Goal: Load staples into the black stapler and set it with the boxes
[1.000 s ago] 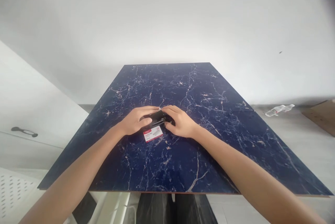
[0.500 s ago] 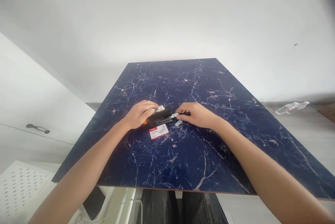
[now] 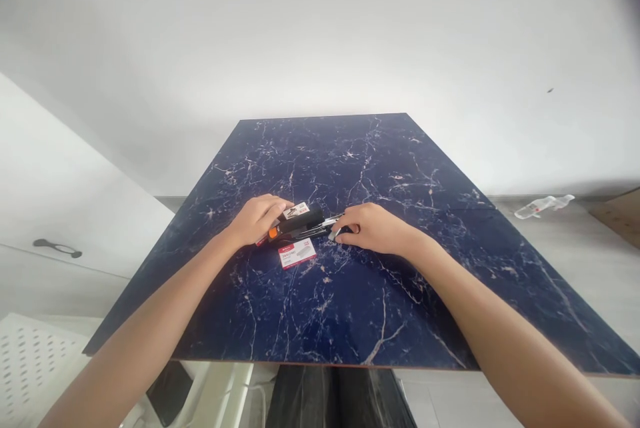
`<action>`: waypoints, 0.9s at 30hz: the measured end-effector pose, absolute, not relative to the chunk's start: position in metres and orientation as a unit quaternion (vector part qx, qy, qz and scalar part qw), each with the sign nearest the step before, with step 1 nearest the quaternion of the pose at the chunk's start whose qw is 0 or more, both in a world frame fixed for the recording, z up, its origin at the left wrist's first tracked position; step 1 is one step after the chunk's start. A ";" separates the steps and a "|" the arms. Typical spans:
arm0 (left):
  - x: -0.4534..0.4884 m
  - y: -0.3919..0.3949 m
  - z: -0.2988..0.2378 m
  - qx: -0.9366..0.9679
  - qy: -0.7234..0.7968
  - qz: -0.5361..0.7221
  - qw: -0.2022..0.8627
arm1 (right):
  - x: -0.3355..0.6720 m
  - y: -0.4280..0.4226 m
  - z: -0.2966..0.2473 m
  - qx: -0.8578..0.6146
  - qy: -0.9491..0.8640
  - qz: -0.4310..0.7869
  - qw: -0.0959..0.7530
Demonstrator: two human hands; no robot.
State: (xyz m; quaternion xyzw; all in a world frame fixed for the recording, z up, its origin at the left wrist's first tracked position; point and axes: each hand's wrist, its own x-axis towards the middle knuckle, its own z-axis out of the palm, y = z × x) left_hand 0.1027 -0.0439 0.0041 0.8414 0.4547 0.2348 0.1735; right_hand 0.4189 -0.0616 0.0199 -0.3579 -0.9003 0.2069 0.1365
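A black stapler (image 3: 305, 221) with an orange part lies on the blue marbled table, its metal magazine drawn out to the right. My left hand (image 3: 259, 218) is closed around its rear left end; some of the fingers are hidden behind it. My right hand (image 3: 373, 227) pinches a short silver strip of staples (image 3: 333, 235) between thumb and fingertips, beside the magazine end. A red and white staple box (image 3: 297, 253) lies flat just in front of the stapler. Behind the stapler, a white printed package (image 3: 296, 211) is partly covered.
The blue marbled table (image 3: 320, 321) reaches back to a white wall. A clear plastic bottle (image 3: 543, 207) lies on the floor at right, near a cardboard box (image 3: 620, 215). A white cabinet door with a dark handle (image 3: 57, 248) is at left.
My right hand has left the dark end piece of the stapler's magazine and picked up the strip of staples from the table. My left hand has shifted slightly back, showing more orange.
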 end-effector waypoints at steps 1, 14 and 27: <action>0.103 -0.044 0.005 0.844 0.453 0.232 0.171 | 0.418 -0.062 0.019 -0.361 -0.901 0.203 0.131; 0.103 -0.043 0.005 0.854 0.452 0.213 0.145 | 0.428 -0.056 0.021 -0.483 -0.752 0.314 0.321; 0.103 -0.045 0.007 0.849 0.465 0.205 0.147 | 0.427 -0.044 0.007 -0.487 -0.642 0.433 0.403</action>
